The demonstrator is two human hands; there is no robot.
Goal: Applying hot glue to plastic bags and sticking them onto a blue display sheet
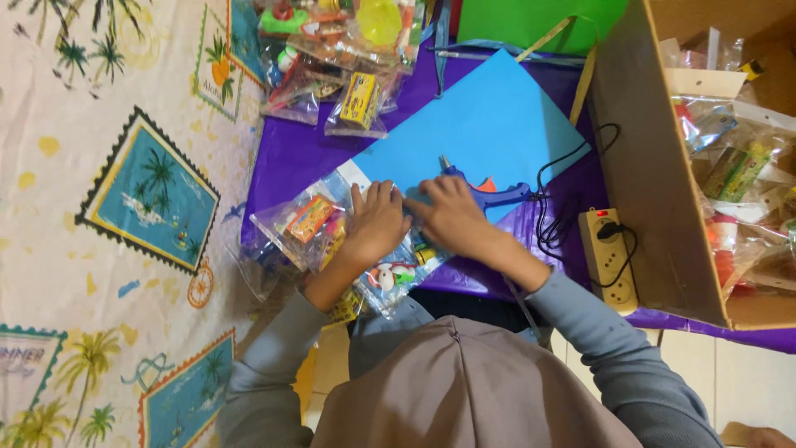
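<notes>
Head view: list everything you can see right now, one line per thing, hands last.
Clear bag: one, holds small colourful toys, under both hands.
Blue sheet: one, light blue, on the purple cover.
Purple cover: one, spread under the sheet and bags.
Glue gun: one, blue, on the sheet by the right hand.
Black cord: one, runs from the gun toward the power strip.
Power strip: one, cream, red switch, beside the box.
Cardboard box: one, brown, right side, full of packets.
Toy bags: several, clear, top centre.
Green sheet: one, top edge.
Patterned cloth: one, palm prints, left.
Left hand: pressing on the bag.
Right hand: pressing on the bag's edge.
</notes>
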